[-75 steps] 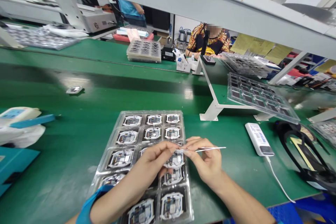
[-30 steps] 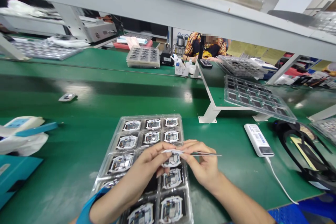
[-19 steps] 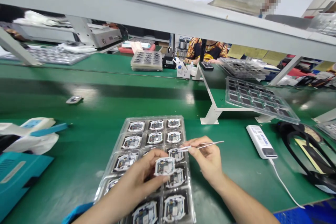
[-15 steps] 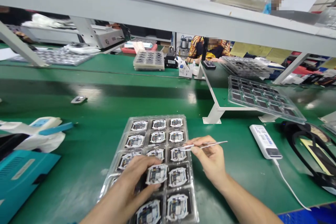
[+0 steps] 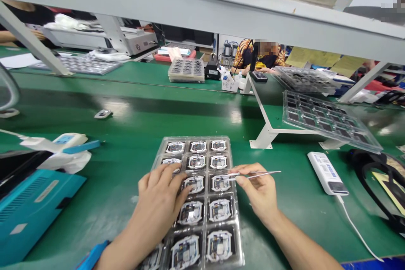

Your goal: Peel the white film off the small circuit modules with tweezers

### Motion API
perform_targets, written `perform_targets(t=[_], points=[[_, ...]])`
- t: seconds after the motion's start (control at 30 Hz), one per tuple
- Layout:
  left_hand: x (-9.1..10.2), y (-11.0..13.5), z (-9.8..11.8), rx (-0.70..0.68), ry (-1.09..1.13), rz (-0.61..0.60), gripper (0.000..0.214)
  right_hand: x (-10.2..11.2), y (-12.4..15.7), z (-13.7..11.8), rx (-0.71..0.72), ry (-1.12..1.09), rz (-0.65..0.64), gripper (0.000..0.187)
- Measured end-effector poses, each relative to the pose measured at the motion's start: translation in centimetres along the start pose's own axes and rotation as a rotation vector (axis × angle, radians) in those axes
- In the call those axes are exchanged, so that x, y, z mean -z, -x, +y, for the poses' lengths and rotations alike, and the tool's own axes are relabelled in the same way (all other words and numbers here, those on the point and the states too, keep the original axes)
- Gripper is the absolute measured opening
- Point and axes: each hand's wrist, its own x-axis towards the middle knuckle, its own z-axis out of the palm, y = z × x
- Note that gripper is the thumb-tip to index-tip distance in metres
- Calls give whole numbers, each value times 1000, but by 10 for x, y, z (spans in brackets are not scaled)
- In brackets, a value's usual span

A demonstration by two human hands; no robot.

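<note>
Well, green bench (image 5: 126, 152) under tray (image 5: 207, 196) and shelf (image 5: 190, 12).

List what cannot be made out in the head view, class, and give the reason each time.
All in the head view:
1. Several left-column white-framed parts in the clear tray: covered by the left hand.
2. Whether the tweezers in the right hand touch the part below: too small.
3. The white corded device's print: too small.
4. The teal box's left end: cut off by the left edge.
</note>
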Motion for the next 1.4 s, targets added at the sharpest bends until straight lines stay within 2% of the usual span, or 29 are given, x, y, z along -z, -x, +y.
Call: perform_targets(t=[0.13, 0.27, 0.37, 0.43, 0.53, 0.6, 0.67, 0.93, 1.13, 1.27, 1.4], points=[[-2, -17, -1, 26, 50, -31, 14, 1, 0, 0, 9, 6, 3, 10], [2, -23, -7, 11, 248, -53, 8, 0, -1, -1, 8, -8, 30, 10], [9, -28, -1, -12, 482, -102, 7, 0, -1, -1, -14, -50, 55, 14], [14, -33, 11, 63, 697, -209, 8, -1, 0, 0, -38, -102, 75, 17], [20, -41, 37, 256, 1017, -420, 20, -2, 1, 1, -61, -140, 101, 20], [22, -44, 51, 363, 1131, -511, 35, -3, 1, 0, -64, -137, 103, 21], [21, -45, 60, 429, 1187, -550, 40, -4, 1, -1, -56, -125, 104, 20], [5, -30, 62, 517, 1363, -475, 35, -5, 1, 0, -80, -30, 110, 16], [2, -34, 66, 575, 1424, -475, 38, -6, 1, 3, -122, -77, 93, 17], [3, -36, 67, 606, 1406, -455, 37, -7, 1, 1, -20, -51, 25, 16], [4, -38, 66, 630, 1390, -448, 37, -5, -1, -3, 216, 118, -52, 9]])
